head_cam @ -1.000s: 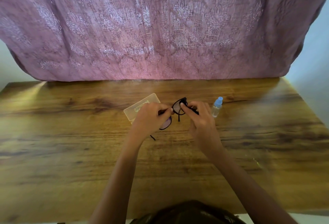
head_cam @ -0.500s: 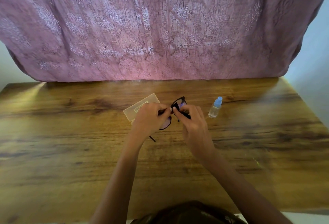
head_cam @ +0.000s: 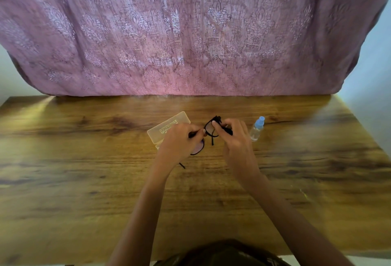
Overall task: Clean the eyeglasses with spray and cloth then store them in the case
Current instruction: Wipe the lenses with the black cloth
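Black-framed, purple-tinted eyeglasses [head_cam: 209, 127], temples open, are pinched by the left hand [head_cam: 179, 141]'s curled fingers, while the right hand [head_cam: 238, 141] pinches what seems a dark cloth [head_cam: 227, 131] onto one lens.

- It looked like a plain room in a home.
- A wood-grain table [head_cam: 84, 181] stood against a pink curtain [head_cam: 190, 33] with a woven damask pattern, which hung down to the table's far edge.
- A pale painted wall [head_cam: 374, 79] showed on either side of the fabric.

Eyeglasses [head_cam: 209, 128] between case [head_cam: 167, 127] and spray bottle [head_cam: 256, 131]
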The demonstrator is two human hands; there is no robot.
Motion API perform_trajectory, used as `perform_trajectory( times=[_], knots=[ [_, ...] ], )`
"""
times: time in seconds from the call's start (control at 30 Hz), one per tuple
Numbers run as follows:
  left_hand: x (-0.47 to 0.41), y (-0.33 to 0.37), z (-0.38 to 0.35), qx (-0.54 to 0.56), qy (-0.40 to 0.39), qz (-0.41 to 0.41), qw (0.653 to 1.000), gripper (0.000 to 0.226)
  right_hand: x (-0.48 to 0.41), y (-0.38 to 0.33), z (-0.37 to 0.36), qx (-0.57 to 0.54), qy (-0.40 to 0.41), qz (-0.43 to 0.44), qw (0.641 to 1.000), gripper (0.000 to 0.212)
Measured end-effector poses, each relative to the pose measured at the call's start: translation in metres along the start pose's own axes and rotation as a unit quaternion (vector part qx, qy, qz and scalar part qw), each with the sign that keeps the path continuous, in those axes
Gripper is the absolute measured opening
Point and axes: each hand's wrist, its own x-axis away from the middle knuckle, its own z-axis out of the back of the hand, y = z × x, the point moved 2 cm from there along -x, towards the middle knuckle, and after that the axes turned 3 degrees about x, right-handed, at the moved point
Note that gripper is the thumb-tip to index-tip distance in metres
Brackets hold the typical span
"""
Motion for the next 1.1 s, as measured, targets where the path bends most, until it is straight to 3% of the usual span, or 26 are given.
perform_trajectory(
  times=[0.2, 0.47, 0.77, 1.1],
  knots=[
    [0.001, 0.004, 0.002, -0.011, -0.009, -0.007, 1.0, 0.027, 0.008, -0.011, -0.003, -0.011, 0.001, 0.021, 1.0, 0.038],
    [0.003, 0.006, 0.003, -0.004, -0.003, -0.008, 1.0, 0.03, -0.004, 0.003, 0.0, 0.006, -0.005, -0.023, 1.0, 0.044],
    [0.003, 0.005, 0.004, 0.01, -0.01, -0.004, 1.0, 0.028, 0.002, -0.007, -0.001, -0.006, -0.003, 0.035, 0.999, 0.043],
    [0.003, 0.005, 0.003, 0.012, 0.002, -0.003, 1.0, 0.032, -0.005, 0.01, 0.001, -0.001, -0.007, -0.022, 1.0, 0.044]
  ],
)
